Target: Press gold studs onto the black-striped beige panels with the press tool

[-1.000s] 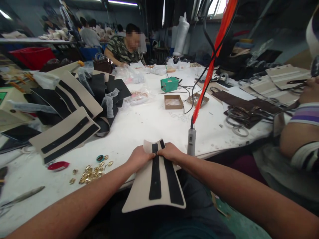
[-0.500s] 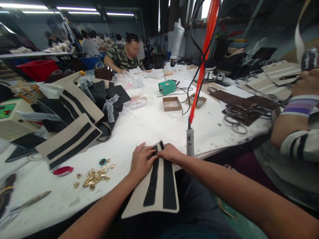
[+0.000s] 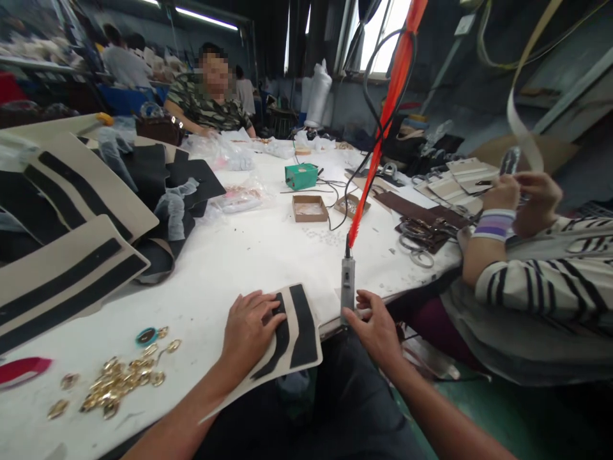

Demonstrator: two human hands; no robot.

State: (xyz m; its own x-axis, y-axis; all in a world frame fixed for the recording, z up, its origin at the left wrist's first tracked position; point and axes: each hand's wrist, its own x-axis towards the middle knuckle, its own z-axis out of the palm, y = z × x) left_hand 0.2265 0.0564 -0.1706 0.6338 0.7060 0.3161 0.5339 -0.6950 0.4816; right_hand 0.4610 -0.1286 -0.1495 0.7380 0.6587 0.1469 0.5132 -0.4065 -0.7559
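Note:
A beige panel with two dark strips [image 3: 305, 329] lies at the table's front edge, its near end hanging over. My left hand [image 3: 249, 332] rests on its left side, palm down and fingers stretched out over one strip. To the right, a grey hand tool with a switch [image 3: 348, 287] hangs upright from a red cord and black cable. My right hand [image 3: 378, 329] is at its lower end, thumb against or just in front of the casing and fingers apart from the thumb. Left of my left hand lies a pile of gold-coloured metal fittings [image 3: 119, 383].
More striped panels [image 3: 71, 275] are heaped at the left. A green box [image 3: 301, 176] and a small cardboard tray [image 3: 310, 209] stand mid-table. Brown pieces with ring handles [image 3: 426, 233] lie at right, beside a co-worker's striped sleeve [image 3: 541, 281]. Another person [image 3: 211, 96] sits across.
My right hand has let go of the panel and moved right to the hanging tool. The panel now lies turned on the table edge under my left hand. The view has shifted.

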